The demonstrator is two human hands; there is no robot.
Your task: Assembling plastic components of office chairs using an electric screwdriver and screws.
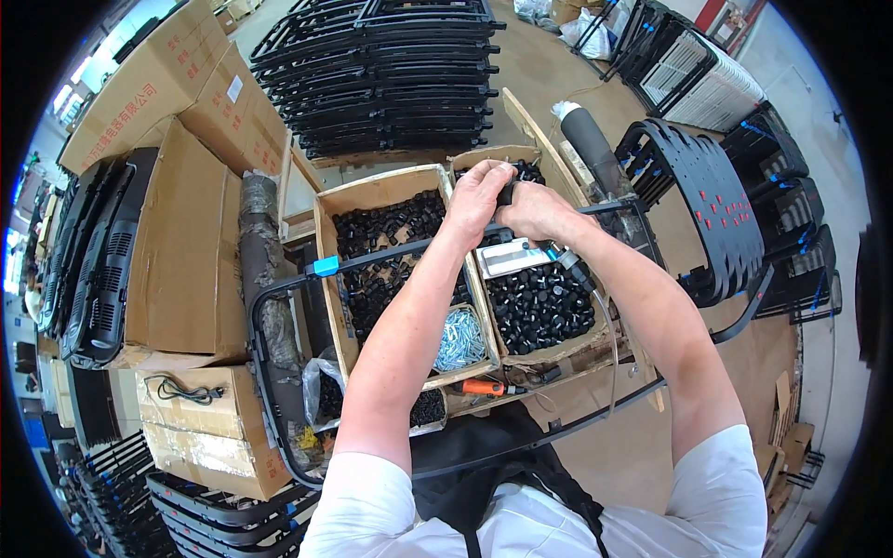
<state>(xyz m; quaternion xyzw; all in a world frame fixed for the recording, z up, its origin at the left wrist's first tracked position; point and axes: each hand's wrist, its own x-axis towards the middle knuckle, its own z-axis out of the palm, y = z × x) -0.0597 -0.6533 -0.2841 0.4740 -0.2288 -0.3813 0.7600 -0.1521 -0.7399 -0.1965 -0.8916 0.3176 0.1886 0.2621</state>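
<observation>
A black chair-back frame [270,307] with a blue clip [326,267] lies across my lap and over a wooden parts box. My left hand [473,197] pinches a small black part against the frame's top bar. Close beside it, my right hand [538,212] grips the same bar, fingers closed around it. A power screwdriver [569,265] with a cable lies just under my right wrist. Below my hands, the box compartments hold small black plastic pieces [381,251] and black round caps [539,312].
Silver screws [459,338] and an orange-handled tool [482,387] lie in the box's front part. Cardboard boxes [191,251] stand at left. Stacked black frames [391,74] fill the back, more chair parts [707,205] stand at right.
</observation>
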